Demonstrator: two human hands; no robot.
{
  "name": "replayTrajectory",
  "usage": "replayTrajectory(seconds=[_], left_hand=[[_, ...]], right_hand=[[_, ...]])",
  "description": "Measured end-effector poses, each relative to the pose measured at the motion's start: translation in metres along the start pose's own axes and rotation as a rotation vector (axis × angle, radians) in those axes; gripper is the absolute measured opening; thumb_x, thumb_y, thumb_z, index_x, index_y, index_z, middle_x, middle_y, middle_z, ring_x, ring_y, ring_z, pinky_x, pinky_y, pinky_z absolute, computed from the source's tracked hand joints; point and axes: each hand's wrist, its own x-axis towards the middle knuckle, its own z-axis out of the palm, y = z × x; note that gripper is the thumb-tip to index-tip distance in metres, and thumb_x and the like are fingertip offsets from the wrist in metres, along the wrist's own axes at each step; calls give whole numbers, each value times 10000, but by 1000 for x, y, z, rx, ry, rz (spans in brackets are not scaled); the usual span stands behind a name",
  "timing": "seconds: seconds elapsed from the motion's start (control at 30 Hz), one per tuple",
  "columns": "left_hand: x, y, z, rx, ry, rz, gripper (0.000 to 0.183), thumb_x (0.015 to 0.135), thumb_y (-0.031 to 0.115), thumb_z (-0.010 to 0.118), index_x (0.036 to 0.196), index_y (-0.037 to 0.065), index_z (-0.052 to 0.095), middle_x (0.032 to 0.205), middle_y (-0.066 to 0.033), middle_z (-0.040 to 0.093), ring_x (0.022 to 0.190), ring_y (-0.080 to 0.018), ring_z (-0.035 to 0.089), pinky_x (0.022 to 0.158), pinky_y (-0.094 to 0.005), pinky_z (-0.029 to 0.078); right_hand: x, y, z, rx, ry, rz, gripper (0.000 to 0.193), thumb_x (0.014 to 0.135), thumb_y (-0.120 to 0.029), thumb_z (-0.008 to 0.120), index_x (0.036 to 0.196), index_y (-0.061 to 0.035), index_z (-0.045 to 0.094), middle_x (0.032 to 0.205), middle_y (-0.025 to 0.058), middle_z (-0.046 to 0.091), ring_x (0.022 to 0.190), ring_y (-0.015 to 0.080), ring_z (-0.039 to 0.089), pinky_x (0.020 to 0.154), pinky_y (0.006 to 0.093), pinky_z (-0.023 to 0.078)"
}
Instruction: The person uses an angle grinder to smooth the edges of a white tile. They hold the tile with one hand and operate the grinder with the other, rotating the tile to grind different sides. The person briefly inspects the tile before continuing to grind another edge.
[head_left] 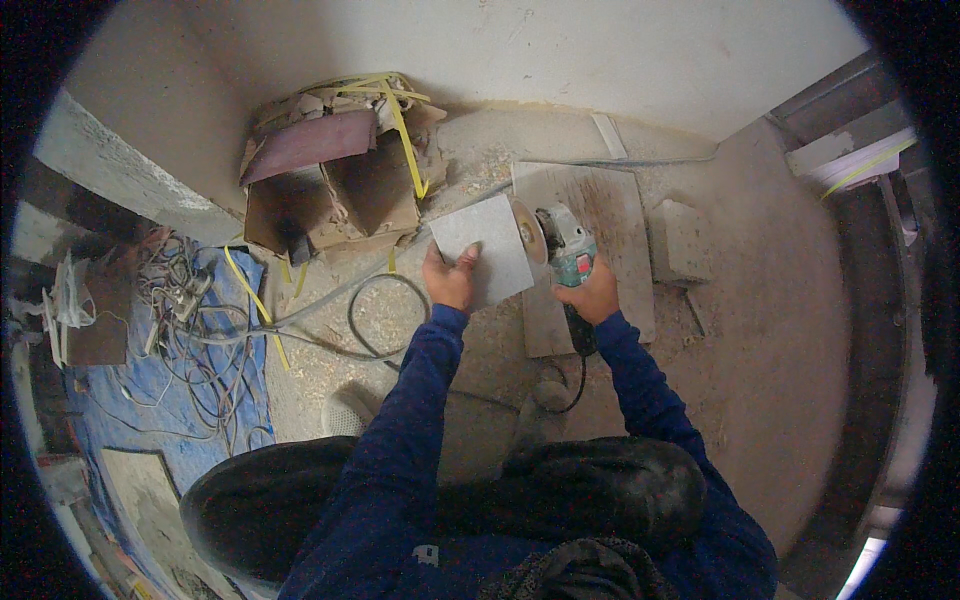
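Dark cloth [590, 572] sat nearest, at five o'clock. The left hand [450, 283] pinched a pale grey tile [492, 245], thumb on top, just off centre toward twelve. At two o'clock, the right hand [597, 293] was wrapped round an angle grinder [571, 250], its disc [529, 232] at the tile's three-o'clock edge; contact was unclear. A torn cardboard box [385, 195] stood between ten and eleven.

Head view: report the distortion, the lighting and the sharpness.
Head view: black fisheye surround, the wall's lower edge bowed; head view: dim, hazy light, with a blown-out bright patch at lower right; head view: grainy overall, yet the pale tile and grinder keep readable outlines.
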Motion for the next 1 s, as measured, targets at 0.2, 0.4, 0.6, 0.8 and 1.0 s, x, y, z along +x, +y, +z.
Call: replayTrajectory(seconds=[0.2, 0.4, 0.6, 0.8, 1.0], left_hand=[[-2, 1, 2, -56, 5, 8, 414, 767, 69, 722, 1111, -67, 535, 1021, -128, 644, 921, -201, 603, 850, -306, 458], [-5, 5, 3, -60, 3, -27, 397, 769, 68, 721, 1098, -60, 540, 1009, -124, 646, 912, -188, 601, 837, -299, 463], [-7, 4, 1, 57, -12, 26, 397, 764, 89, 732, 1084, -59, 549, 994, -127, 651, 898, -194, 607, 823, -301, 467], [-8, 0, 3, -19, -19, 11, 396, 766, 94, 730, 1087, -56, 552, 989, -124, 653, 896, -194, 609, 822, -305, 468], [-5, -2, 2, -3, -7, -4, 420, 762, 81, 727, 1105, -66, 534, 994, -133, 649, 894, -200, 609, 819, -301, 471]], right_hand=[[0, 2, 0, -17, -2, 3, 719, 527, -253, 809, 1131, -3, 510, 977, 166, 648, 892, 324, 636, 800, 400, 498], [0, 8, 2, 31, 18, -37, 617, 541, -261, 817, 1028, 8, 553, 920, 149, 648, 844, 276, 635, 759, 366, 486], [5, 19, 7, 62, 9, -40, 719, 537, -253, 809, 1138, -5, 502, 1010, 168, 627, 925, 325, 616, 819, 400, 481], [7, 19, 8, 81, 3, -61, 715, 532, -243, 812, 1133, -6, 504, 1014, 160, 622, 930, 319, 611, 822, 398, 479], [3, 12, 5, 56, 20, -44, 708, 529, -234, 806, 1133, -14, 507, 1003, 156, 630, 913, 319, 618, 811, 401, 486]])
